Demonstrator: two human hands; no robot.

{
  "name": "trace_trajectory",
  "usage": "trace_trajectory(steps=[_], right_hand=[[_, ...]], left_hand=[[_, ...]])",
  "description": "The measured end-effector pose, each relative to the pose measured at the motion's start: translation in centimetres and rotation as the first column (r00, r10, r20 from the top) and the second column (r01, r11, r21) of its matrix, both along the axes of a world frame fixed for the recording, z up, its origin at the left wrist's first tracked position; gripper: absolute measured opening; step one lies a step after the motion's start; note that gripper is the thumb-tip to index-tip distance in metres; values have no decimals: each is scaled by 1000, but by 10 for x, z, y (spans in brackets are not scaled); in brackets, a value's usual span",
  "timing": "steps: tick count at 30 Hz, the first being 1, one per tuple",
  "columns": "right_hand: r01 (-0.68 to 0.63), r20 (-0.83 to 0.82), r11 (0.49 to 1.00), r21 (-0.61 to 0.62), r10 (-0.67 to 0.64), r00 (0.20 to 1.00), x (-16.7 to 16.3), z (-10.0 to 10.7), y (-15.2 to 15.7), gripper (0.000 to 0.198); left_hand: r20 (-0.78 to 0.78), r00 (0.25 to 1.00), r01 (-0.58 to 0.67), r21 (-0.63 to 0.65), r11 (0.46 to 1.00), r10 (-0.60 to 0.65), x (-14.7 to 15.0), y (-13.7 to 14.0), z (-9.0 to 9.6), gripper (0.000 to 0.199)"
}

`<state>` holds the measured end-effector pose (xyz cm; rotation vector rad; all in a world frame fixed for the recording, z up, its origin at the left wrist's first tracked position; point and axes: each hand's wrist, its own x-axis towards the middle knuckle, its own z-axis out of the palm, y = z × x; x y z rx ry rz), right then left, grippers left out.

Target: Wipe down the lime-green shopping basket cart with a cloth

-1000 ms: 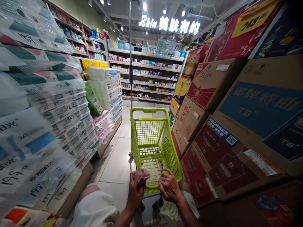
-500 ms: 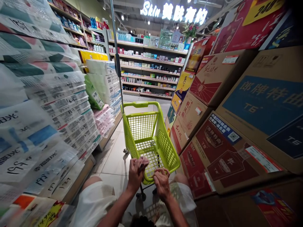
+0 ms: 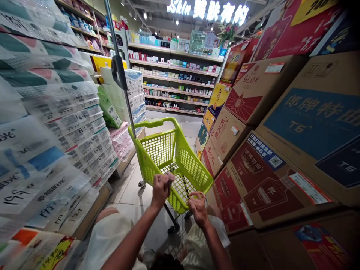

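Observation:
A small lime-green shopping cart [image 3: 194,168] with a perforated plastic basket stands in front of me, turned at an angle, nothing visible inside. At the left part of the basket's near rim is my left hand [image 3: 160,189], closed on a small pinkish crumpled cloth [image 3: 170,177]. Whether this hand also grips the rim, I cannot tell. My right hand [image 3: 198,207] has its fingers curled over the near right corner of the basket. A tall metal pole [image 3: 128,105] with a dark fitting rises from the cart's far left corner.
Stacked tissue packs [image 3: 75,108] line the left side on a low wooden platform. Cardboard cartons [image 3: 239,93] are piled high along the right, close to the cart. Shelves of small boxed goods [image 3: 180,77] stand across the far end of the tiled aisle [image 3: 132,191].
The cart has swivelled: its far handle and pole have swung left, while its near end has shifted slightly right. Both hands have moved a little up, the right one also rightward.

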<state>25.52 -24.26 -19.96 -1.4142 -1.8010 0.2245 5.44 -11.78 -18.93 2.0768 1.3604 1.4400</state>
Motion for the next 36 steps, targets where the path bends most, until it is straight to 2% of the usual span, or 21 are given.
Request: trace_trajectory(steps=[2,4,8,10,12,15,17,19,22,24,26,28,30,31,34,36], right_hand=[[-21,-2,1000,18,21,1000,1,2,3,54],[-17,10,999,34,17,1000,0,3,4,52],[29,72,999,23,-31,997,-6,4,2,45],[46,89,999,23,-48,995,-10,4,0,42],[48,88,998,35,-51,995,-11,4,0,41],[38,93,997,63,-44,995,-10,2,3,42],[46,97,995,84,-54,994,-10,0,6,41],[63,90,993,101,-72,993,-10,-3,7,41],[83,73,991,107,-91,993,-7,-7,8,40],[73,75,992,106,-81,994,-2,-8,9,41],[53,77,993,107,-61,995,3,-9,12,42],[19,81,993,114,-29,996,8,-11,15,43],[-5,86,993,121,-5,996,13,-14,19,44],[-7,85,992,124,-4,996,16,-15,21,44],[25,64,993,117,-33,997,24,-15,22,45],[29,51,995,98,-34,998,31,-12,21,45]], left_hand=[[7,990,-144,-36,989,144,-7,30,17,26],[-10,984,-179,-41,983,178,-9,40,24,28],[-113,992,59,4,998,-58,-9,3,3,37],[-144,983,117,8,993,-114,-17,-2,-2,38],[-132,990,52,14,999,-49,-31,18,9,33],[-76,983,-166,5,986,166,-54,68,37,30],[-61,971,-233,-5,973,232,-58,80,45,30],[-77,985,-155,13,988,155,-51,66,37,29],[-124,991,64,46,997,-58,-41,36,14,34],[-151,985,94,39,995,-88,-46,39,16,35],[-162,987,-2,34,999,8,-60,62,33,30],[-133,978,-155,56,986,161,-74,89,52,30],[-130,969,-201,73,977,209,-79,99,61,30],[-151,974,-162,76,984,172,-77,96,59,29],[-244,969,62,60,996,-46,-68,73,43,28],[-276,957,105,63,992,-84,-69,70,43,28]])
